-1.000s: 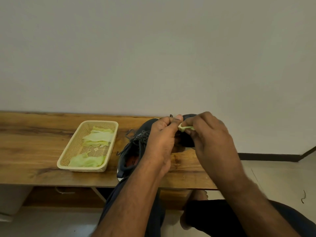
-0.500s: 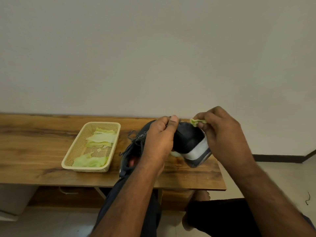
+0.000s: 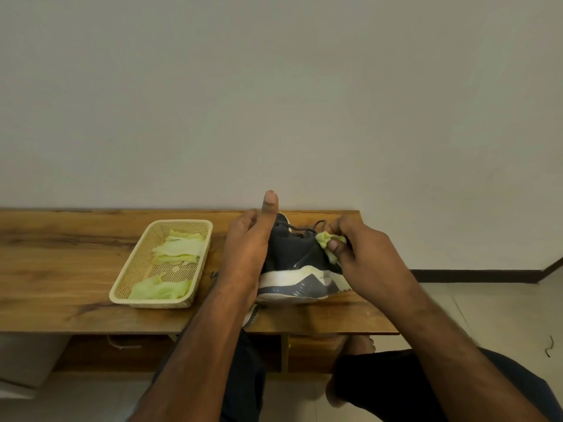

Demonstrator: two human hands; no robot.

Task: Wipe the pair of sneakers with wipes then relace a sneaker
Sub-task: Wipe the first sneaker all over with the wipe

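The sneaker (image 3: pixel 300 263) has been turned since half a second ago: then its heel and a bit of sole faced the camera, now it lies side-on over the table (image 3: pixel 61 269), the white and grey sole running from 9 to 3 o'clock and the dark upper above it. The left hand (image 3: pixel 246 254) has shifted with it and holds the shoe's 9 o'clock end, thumb sticking straight up, the other fingers hidden behind the shoe so I cannot tell how far they curl. The right hand (image 3: pixel 362 257) has dropped from the heel top to the upper at about 2 o'clock on the shoe, near the laces (image 3: pixel 304 229), fingers curled and pinching a bunched green wipe (image 3: pixel 327 242) against the fabric. My reading is that wiping has moved on to the side panel, so cleaning of this shoe is in progress and relacing has not begun.

Counts: two sneakers, the held one and a second (image 3: pixel 251 315) mostly hidden under the left forearm at 6 o'clock of it, only a sliver showing. One wipe in hand. One basket (image 3: pixel 128 281) at 9 o'clock of the shoes, well apart from them, holding roughly three clumps of green wipes (image 3: pixel 179 248); the exact number is hard to tell. Two hands, one table
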